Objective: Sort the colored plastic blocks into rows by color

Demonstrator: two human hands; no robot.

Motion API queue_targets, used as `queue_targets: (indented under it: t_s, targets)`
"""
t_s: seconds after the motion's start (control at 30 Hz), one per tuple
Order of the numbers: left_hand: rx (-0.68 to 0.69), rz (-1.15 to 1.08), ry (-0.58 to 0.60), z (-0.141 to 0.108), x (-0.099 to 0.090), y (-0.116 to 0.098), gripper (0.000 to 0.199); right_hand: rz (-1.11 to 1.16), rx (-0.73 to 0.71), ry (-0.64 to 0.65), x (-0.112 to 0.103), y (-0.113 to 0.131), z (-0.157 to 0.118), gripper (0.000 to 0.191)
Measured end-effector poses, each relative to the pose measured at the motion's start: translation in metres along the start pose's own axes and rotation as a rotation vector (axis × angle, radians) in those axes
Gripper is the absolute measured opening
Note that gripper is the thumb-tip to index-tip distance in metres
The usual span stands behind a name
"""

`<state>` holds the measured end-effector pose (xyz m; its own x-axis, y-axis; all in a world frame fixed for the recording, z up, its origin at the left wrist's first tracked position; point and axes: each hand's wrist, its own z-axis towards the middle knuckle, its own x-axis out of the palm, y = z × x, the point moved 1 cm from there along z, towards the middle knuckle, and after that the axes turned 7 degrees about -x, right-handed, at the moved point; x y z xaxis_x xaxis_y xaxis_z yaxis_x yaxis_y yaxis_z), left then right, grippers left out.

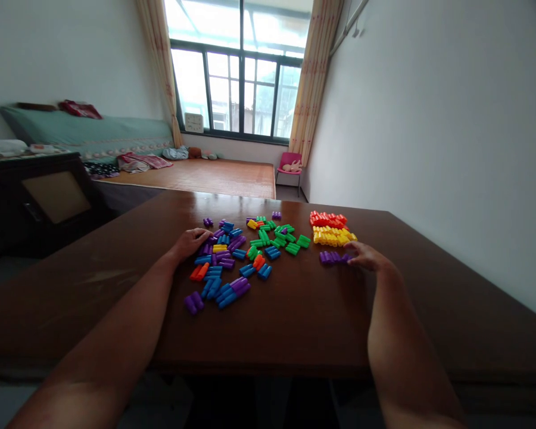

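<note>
My left hand (193, 243) is at the left edge of a loose pile of coloured plastic pieces, its fingertips at a purple piece (217, 235); what they grip, if anything, is too small to make out. On the right, my right hand (365, 256) has its fingers at the right end of a short purple row (333, 257). Just beyond that row lie a yellow row (334, 236) and a red-orange row (328, 220). Green pieces (279, 238) and blue pieces (226, 295) lie in the pile.
The brown table (290, 322) carries all the pieces. Past its far edge are a wide bed (232, 173) and a pink chair (289, 164). A dark cabinet (9, 196) is at the left, and a white wall (451, 131) at the right.
</note>
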<state>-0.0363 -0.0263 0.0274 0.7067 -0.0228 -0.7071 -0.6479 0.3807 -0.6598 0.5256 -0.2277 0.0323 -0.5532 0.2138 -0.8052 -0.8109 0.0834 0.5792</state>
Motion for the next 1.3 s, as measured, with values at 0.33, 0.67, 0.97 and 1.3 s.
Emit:
queue_targets:
  t_s: [0.33,0.67,0.97,1.3]
  targets:
    - [0.011,0.028,0.007,-0.005,-0.001,-0.008,0.055,-0.115,-0.182,-0.077,0.012,0.034,0.006,0.055]
    - [0.05,0.032,0.004,-0.002,0.001,-0.003,0.053,0.011,-1.001,0.143,0.139,0.242,-0.059,0.042]
    - [0.023,0.007,-0.006,-0.002,0.002,-0.002,0.052,-0.079,-0.919,0.061,0.139,0.233,-0.054,0.048]
    - [-0.003,0.004,0.005,-0.005,-0.002,-0.013,0.057,0.086,-0.47,-0.317,0.058,0.147,-0.006,0.039]
